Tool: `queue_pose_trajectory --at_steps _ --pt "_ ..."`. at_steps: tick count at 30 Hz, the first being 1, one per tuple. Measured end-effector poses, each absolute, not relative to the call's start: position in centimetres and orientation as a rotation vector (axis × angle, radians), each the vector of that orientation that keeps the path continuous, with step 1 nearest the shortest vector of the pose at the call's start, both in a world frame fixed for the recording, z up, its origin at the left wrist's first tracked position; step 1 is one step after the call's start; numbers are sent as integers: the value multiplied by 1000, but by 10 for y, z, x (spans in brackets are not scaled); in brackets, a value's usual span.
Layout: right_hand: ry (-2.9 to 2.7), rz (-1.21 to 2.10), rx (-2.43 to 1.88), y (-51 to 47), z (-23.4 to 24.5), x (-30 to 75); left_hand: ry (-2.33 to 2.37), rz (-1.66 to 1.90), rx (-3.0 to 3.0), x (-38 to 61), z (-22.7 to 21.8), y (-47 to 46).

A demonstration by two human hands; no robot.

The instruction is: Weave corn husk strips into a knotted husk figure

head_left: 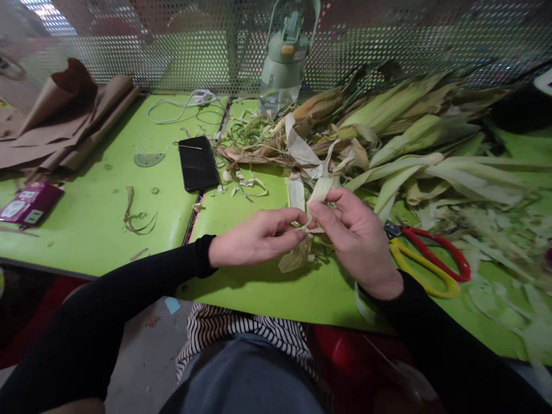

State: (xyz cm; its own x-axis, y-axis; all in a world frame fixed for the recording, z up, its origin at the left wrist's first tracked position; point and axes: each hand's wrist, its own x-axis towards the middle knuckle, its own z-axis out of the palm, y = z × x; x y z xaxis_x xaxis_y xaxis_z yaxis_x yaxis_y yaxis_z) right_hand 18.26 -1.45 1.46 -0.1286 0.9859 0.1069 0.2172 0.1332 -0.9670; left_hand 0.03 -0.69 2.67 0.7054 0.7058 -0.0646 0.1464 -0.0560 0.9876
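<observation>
Pale strips of corn husk [319, 191] are pinched between my two hands above the front of the green table. My left hand [263, 237] comes in from the left, thumb and fingertips closed on the lower twist of the husk. From the right, my right hand [356, 236] grips the husk's upper part between thumb and forefinger. A loose husk end hangs below the fingertips. Just right of my right hand lie scissors [425, 259] with one red and one yellow handle. Behind my hands spreads a heap of corn husks [388, 121], green and dried brown.
A black phone [198, 164], a protractor [149, 159] and a white cable [172, 112] lie to the left. Brown paper [69, 121] and a purple box [31, 204] are farther left. A green water bottle [284, 66] stands against the perforated screen [181, 52]. Husk shreds [495, 241] cover the right side.
</observation>
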Motion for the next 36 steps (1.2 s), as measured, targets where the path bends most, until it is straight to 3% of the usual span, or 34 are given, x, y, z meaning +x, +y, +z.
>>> queue_pose_trajectory --at_steps 11,20,29,36 --pt "-1611 1230 -1209 -12 16 186 697 528 1394 1 15 1" --pt "-1641 952 -1272 -9 13 185 731 472 1529 0 19 -4" --pt "-1802 1253 -1359 -4 20 191 646 470 1101 0 18 -2" --pt "-1591 1202 -1297 -9 18 186 643 452 910 2 14 -3"
